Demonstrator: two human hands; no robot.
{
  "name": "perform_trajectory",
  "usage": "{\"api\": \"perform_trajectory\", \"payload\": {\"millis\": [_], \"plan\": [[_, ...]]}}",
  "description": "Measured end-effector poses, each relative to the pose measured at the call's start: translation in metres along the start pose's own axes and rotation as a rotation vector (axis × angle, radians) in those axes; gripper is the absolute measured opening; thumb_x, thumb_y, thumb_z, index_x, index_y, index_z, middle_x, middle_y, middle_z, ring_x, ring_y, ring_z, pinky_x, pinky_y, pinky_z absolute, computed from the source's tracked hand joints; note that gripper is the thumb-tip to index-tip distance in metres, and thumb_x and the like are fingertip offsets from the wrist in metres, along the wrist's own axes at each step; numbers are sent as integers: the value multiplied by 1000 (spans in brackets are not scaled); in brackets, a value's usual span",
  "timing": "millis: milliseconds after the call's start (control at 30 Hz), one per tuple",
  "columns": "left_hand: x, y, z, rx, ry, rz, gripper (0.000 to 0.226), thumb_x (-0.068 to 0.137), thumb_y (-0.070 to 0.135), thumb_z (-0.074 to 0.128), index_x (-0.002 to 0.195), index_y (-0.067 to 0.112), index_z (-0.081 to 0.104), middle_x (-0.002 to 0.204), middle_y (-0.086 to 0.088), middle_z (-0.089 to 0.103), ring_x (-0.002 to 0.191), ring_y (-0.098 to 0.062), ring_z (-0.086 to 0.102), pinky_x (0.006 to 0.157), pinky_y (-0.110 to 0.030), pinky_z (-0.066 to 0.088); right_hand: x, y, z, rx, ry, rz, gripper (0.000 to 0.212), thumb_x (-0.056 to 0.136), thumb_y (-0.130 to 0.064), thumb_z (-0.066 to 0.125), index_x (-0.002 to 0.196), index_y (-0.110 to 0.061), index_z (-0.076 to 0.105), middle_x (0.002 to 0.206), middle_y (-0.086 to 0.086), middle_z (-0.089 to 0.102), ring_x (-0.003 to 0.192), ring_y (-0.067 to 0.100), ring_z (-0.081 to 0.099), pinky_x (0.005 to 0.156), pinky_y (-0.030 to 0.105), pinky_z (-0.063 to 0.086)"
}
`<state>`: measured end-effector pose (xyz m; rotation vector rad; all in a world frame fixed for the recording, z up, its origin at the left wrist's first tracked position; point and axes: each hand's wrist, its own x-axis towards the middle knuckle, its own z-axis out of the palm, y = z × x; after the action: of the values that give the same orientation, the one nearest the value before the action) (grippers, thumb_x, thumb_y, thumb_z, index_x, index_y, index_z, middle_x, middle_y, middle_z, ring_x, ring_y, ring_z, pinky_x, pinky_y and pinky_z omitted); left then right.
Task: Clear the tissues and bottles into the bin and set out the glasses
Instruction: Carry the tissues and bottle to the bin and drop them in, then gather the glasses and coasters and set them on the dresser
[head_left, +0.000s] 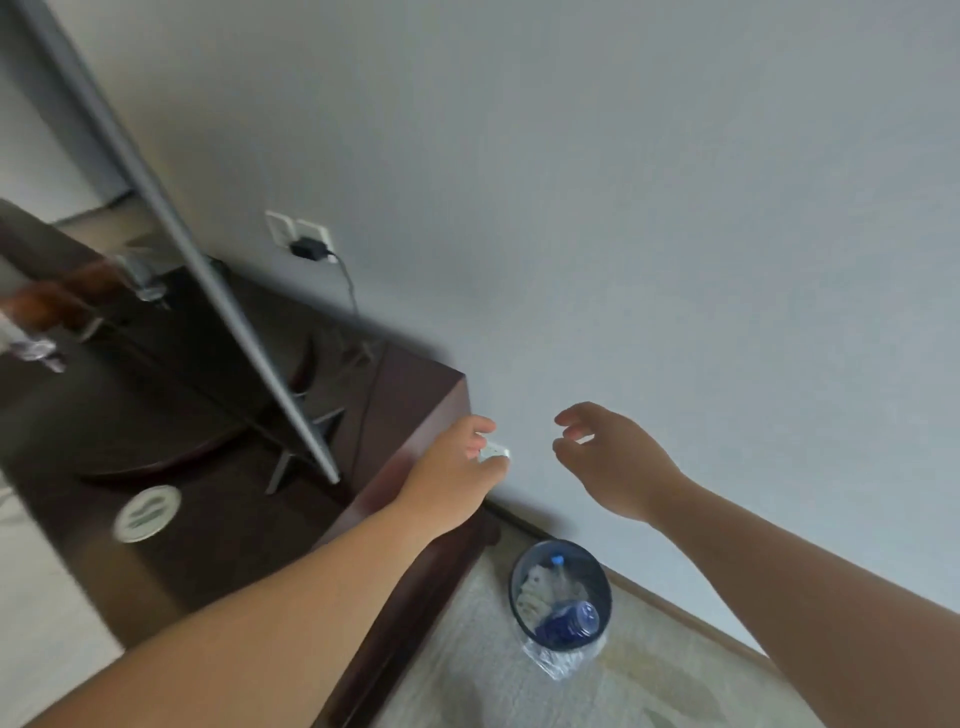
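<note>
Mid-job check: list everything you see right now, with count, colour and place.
bin: one, dark blue, clear liner, on the carpet by the wall
bottles: two, one blue, one clear with blue cap, in the bin
tissues: white wad, in the bin
cabinet: one, dark brown, left of the bin
screen: one, grey edge, on the cabinet
coaster: one, white, on the cabinet
plug: one, black, in the socket
left hand: pinches a small white item by the cabinet corner
right hand: fingers loosely curled, above the bin; hold unclear
</note>
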<state>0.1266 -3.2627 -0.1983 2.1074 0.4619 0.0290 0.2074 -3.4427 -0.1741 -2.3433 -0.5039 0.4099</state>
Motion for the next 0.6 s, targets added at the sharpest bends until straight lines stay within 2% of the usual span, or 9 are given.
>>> {"api": "perform_trajectory", "payload": {"millis": [233,333,500,600], "plan": [[-87,-35,-90,-8,113,35,41,84,33,60,124,33,51,121,9,54,112,-4,51,86,-22,37,-53,-89,53,-42,-25,-131,31,89,-33,55,120,-29,56,112,-12,59,101,11,57,87,28,44],[-136,-63,-127,-23,173,27,40,84,33,61,123,34,51,120,10,55,112,-4,51,87,-23,37,-89,-127,90,-47,-52,-174,30,90,-32,55,120,-29,56,113,-9,60,100,12,58,87,29,45],[-214,-107,-188,-28,283,-31,40,85,32,62,123,32,51,120,8,55,111,-5,52,86,-22,37,-145,-185,150,-76,-137,-297,31,91,-32,53,122,-30,55,110,-11,60,100,11,57,82,25,41],[-246,-123,-219,-32,371,-68,38,85,31,63,122,33,52,118,9,55,111,-6,53,89,-24,39,-159,-216,174,-99,-185,-369,32,93,-36,50,125,-33,52,117,-13,60,92,5,55,75,18,40]]}}
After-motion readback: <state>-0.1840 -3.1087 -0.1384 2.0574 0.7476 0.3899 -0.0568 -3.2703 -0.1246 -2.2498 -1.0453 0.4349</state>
